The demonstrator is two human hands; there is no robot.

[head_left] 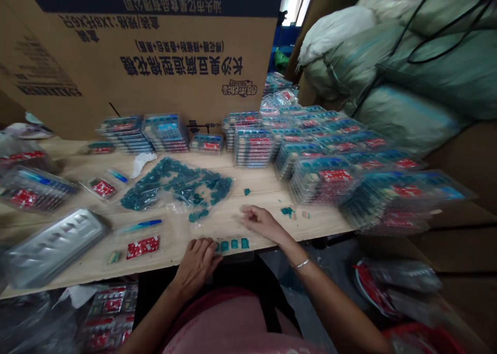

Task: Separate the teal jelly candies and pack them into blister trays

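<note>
At the table's front edge lies a shallow clear plastic tray (174, 245), holding a red-and-white packet (143, 247), a blue stick-like item (142, 224) and, at its right end, a row of small teal square pieces (234, 244). My left hand (200, 261) bends its fingers over the tray's near edge, covering the row's left part. Just above the row's right end hovers my right hand (262, 223), fingers curled and smeared by motion; anything between them cannot be made out. Beyond it is a single loose teal piece (247, 191).
An opened clear bag of teal pieces (174, 183) spreads across mid-table. Stacked filled trays (322, 180) line the right and back. Broken teal bits (287, 210) lie right of my hand. A large carton (155, 59) stands behind; a silvery tray stack (56, 248) sits left.
</note>
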